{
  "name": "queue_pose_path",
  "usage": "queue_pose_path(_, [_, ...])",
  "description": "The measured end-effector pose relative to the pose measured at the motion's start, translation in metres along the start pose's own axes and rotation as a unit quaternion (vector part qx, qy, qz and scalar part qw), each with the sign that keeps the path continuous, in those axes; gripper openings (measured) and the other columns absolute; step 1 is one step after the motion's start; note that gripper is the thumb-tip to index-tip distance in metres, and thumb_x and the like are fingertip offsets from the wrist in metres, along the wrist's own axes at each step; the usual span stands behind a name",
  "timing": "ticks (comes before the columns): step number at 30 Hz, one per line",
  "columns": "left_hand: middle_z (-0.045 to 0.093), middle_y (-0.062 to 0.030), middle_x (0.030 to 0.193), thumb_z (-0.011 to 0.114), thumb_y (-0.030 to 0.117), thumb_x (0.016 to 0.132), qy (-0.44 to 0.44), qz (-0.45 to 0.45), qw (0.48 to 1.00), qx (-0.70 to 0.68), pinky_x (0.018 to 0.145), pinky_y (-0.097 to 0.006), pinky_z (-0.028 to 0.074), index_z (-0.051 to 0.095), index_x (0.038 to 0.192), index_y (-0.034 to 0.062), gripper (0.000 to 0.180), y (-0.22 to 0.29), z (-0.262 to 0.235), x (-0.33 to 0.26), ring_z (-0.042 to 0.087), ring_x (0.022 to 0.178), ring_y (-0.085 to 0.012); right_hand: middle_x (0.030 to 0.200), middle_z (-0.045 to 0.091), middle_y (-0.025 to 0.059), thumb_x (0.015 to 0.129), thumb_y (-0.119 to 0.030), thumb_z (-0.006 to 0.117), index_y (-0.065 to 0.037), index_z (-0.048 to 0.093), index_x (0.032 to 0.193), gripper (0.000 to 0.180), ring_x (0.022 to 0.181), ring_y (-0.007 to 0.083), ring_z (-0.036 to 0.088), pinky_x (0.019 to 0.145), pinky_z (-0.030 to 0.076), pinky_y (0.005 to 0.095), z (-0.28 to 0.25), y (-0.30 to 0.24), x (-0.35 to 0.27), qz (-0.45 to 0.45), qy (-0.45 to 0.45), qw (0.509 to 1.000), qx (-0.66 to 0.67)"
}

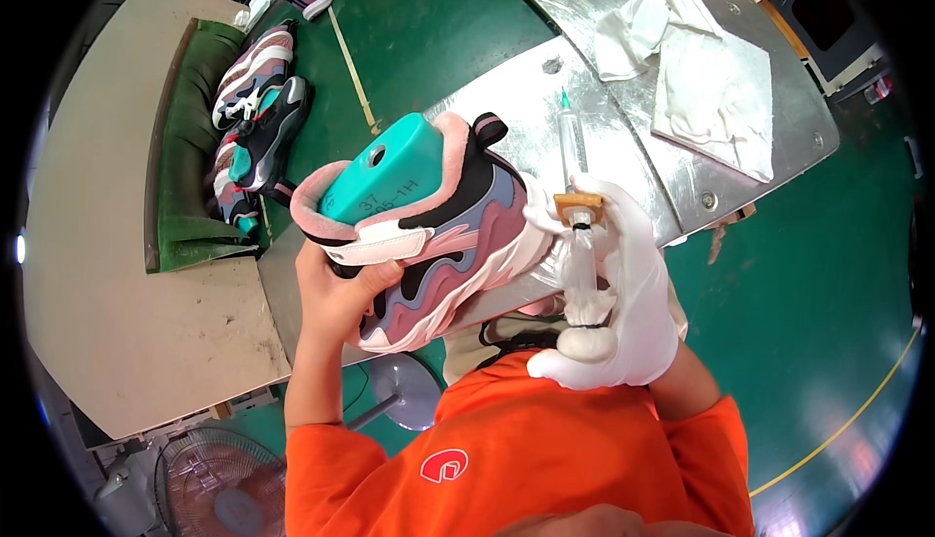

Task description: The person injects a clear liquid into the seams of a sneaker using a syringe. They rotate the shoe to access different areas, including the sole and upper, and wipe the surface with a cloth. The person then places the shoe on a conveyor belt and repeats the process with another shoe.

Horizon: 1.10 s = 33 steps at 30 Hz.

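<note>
My left hand (pixel 341 294), bare, grips a sneaker (pixel 487 221) in pink, mauve, grey and black by its toe end, with the thumb over the upper. The sneaker is tilted, its opening filled by a teal shoe last (pixel 414 162). My right hand (pixel 638 294), in a white glove, is closed around a syringe (pixel 573 148) just right of the sole. The syringe's green tip points away from me, its brown flange sits at my fingers, and its plunger end is wrapped in whitish material. Gloved fingertips are close to the sole edge; whether they touch it is unclear.
Several similar sneakers (pixel 268 138) lie on a green-lined rack (pixel 190 186) at left. Crumpled white cloths (pixel 716 99) rest on the metal table (pixel 789 143) at far right. A beige board (pixel 127 274) spans the left, above a fan (pixel 219 483).
</note>
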<state>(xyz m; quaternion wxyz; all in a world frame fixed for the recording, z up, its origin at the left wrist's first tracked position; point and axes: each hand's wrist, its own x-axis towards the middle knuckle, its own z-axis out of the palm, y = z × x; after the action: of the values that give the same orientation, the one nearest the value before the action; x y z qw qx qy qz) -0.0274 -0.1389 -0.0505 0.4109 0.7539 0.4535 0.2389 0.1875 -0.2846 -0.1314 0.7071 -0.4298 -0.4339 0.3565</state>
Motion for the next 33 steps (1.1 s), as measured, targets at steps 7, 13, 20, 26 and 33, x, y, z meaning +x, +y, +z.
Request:
queue_pose_path(7, [0.065,-0.0123,0.114,0.085,0.024,0.070,-0.006,-0.010,0.999,-0.045,0.091,-0.033,0.050,0.051,0.127,-0.0054,0.073,-0.006,-0.004,0.001,0.064,0.103,-0.0198,0.124,0.051,0.0181,0.053,-0.022,0.088,0.001,0.031,0.141,0.107,0.110,0.0296,0.058,0.095,0.046,0.0365,-0.006,-0.005,0.002,-0.029,-0.007,0.997,-0.073])
queue_pose_path(13, [0.062,-0.0134,0.119,0.084,0.019,0.071,-0.010,0.004,0.998,-0.063,0.095,-0.035,0.048,0.048,0.130,-0.0060,0.074,0.003,-0.002,0.003,0.062,0.109,-0.0209,0.121,0.052,0.0176,0.051,-0.026,0.092,0.002,0.033,0.139,0.109,0.108,0.0290,0.057,0.093,0.046,0.0363,-0.010,-0.016,-0.002,-0.008,-0.050,0.995,-0.087])
queue_pose_path(20, [0.048,-0.0158,0.132,0.093,0.026,0.059,0.072,0.261,0.956,0.117,0.100,-0.039,0.045,0.041,0.134,-0.0038,0.096,-0.037,-0.009,-0.008,0.055,0.117,-0.0250,0.106,0.057,0.0104,0.049,-0.014,0.088,-0.001,0.035,0.139,0.106,0.090,0.0174,0.059,0.082,0.049,0.0293,-0.059,-0.015,-0.017,0.048,0.123,0.991,-0.023])
queue_pose_path(26, [0.064,-0.0123,0.111,0.086,0.040,0.068,0.043,0.011,0.999,-0.033,0.091,-0.033,0.049,0.053,0.123,-0.0075,0.080,-0.007,0.000,0.003,0.064,0.100,-0.0201,0.111,0.056,0.0115,0.046,-0.007,0.082,-0.003,0.035,0.141,0.106,0.086,0.0195,0.059,0.083,0.050,0.0329,-0.081,-0.020,-0.019,0.055,0.053,0.971,-0.227])
queue_pose_path(33, [0.066,-0.0062,0.096,0.079,0.032,0.079,0.057,-0.062,0.991,-0.107,0.075,-0.025,0.047,0.060,0.114,-0.0032,0.053,-0.007,-0.008,0.015,0.060,0.083,-0.0109,0.119,0.052,0.0104,0.045,-0.004,0.075,0.003,0.032,0.142,0.106,0.095,0.0198,0.058,0.087,0.048,0.0325,-0.069,-0.011,-0.018,0.084,0.136,0.984,-0.083])
